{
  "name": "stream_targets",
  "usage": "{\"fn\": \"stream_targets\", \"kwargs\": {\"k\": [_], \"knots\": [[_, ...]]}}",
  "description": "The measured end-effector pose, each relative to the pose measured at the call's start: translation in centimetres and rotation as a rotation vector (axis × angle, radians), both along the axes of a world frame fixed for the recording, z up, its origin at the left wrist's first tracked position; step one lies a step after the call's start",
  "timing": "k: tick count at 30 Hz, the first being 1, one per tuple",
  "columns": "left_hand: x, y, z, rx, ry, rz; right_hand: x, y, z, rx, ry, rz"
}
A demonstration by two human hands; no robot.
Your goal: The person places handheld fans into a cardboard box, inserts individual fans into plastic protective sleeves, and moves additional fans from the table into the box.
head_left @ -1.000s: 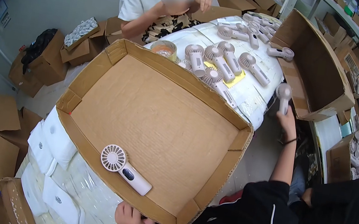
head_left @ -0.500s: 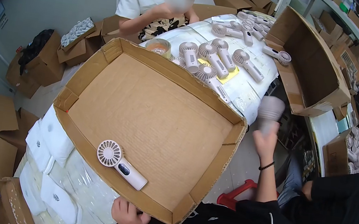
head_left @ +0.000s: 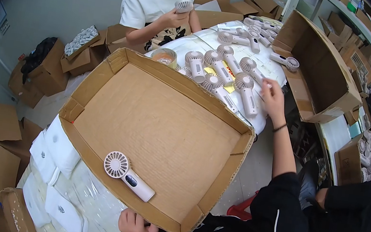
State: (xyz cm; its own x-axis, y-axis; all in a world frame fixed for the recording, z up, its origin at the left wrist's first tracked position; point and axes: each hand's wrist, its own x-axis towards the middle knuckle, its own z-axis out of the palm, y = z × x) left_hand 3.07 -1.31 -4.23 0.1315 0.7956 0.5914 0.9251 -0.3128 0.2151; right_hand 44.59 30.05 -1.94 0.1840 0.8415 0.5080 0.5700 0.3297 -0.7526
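A large shallow cardboard tray (head_left: 107,64) lies in front of me on wrapped white bundles. Inside it, near the front edge, lies one white handheld fan (head_left: 128,175). My left hand (head_left: 134,225) curls around the tray's front rim. My right hand (head_left: 272,95) reaches out over the white table behind the tray, fingers apart, with its fingertips at the handle end of a fan (head_left: 254,70). Just left of the hand lies another fan (head_left: 247,92). Several more fans (head_left: 215,63) lie in rows there.
Across the table sits a person in a white top, holding a fan (head_left: 183,5). A tape roll (head_left: 164,57) stands by the tray's far corner. At the right stands a big open carton (head_left: 329,70), with a box of fans (head_left: 370,154) beyond it. Cartons (head_left: 40,67) crowd the floor at left.
My right hand carried a fan from beside the carton, laid it on the table among the others and let go. My left hand stayed on the tray's rim.
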Motion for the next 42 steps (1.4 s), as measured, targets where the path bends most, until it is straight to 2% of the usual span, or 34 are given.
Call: {"fn": "stream_targets", "kwargs": {"k": [3,4,6,7,8,11,12,15,19,22,25,26,28,30,32,34,36,38,39,42], "knots": [[-0.1,0.0,-0.2,0.008,0.028,-0.003,3.4,6.1,-0.8,0.222,-0.319,-0.380],[-0.1,0.1,-0.2,0.012,0.027,0.001,4.4,7.9,-0.8,0.227,-0.319,-0.377],[-0.2,0.1,-0.1,0.038,0.057,-0.012,6.0,10.5,-0.8,0.293,-0.449,-0.557],[-0.2,0.0,0.0,0.045,0.059,-0.010,6.6,11.1,-0.7,0.128,-0.498,-0.595],[-0.3,0.0,0.0,0.058,0.061,-0.013,7.1,11.9,-0.7,0.139,-0.492,-0.599],[-0.7,-0.3,-1.7,0.096,0.100,0.021,7.8,13.8,-0.2,-0.160,-0.648,-0.591],[-1.0,-0.4,-2.1,0.116,0.135,0.055,8.0,14.6,-0.3,-0.168,-0.643,-0.583],[-1.1,-0.7,-1.5,0.006,0.156,0.080,9.0,15.9,-0.9,-0.304,-0.746,-0.619],[-0.4,0.4,-0.6,0.043,0.127,0.025,8.1,14.2,-1.0,-0.282,-0.734,-0.675],[0.5,0.9,0.2,0.082,0.067,0.034,6.7,11.8,-0.1,-0.181,-0.706,-0.611],[0.2,0.5,0.6,0.044,0.019,-0.022,5.1,7.0,0.6,0.072,-0.746,-0.494],[-0.3,0.2,-0.2,0.026,0.049,-0.037,5.0,5.7,0.9,0.079,-0.754,-0.499],[-1.0,-0.1,-0.7,0.007,0.078,-0.053,5.0,2.9,0.8,0.155,-0.566,-0.562],[-1.1,0.0,-0.8,0.020,0.106,-0.081,4.9,-0.7,1.2,0.389,-0.312,-0.563],[-1.2,0.0,-0.6,0.014,0.108,-0.089,4.7,-5.2,1.3,0.504,-0.051,-0.459],[-1.0,0.1,-0.5,0.010,0.111,-0.093,1.3,-10.1,1.5,0.586,0.653,-0.242],[-0.7,0.0,-0.5,0.009,0.077,-0.060,0.0,-13.8,-0.2,0.640,0.827,-0.241],[-0.6,0.0,-0.7,-0.001,0.078,-0.040,-0.7,-15.8,-1.7,0.303,0.752,-0.020],[-0.8,-0.1,-0.6,-0.016,0.080,-0.029,-1.7,-16.2,-1.5,0.068,0.801,-0.030],[-0.7,0.0,-0.2,-0.019,0.089,-0.044,-3.0,-16.9,-2.8,-0.234,0.836,0.046]]}}
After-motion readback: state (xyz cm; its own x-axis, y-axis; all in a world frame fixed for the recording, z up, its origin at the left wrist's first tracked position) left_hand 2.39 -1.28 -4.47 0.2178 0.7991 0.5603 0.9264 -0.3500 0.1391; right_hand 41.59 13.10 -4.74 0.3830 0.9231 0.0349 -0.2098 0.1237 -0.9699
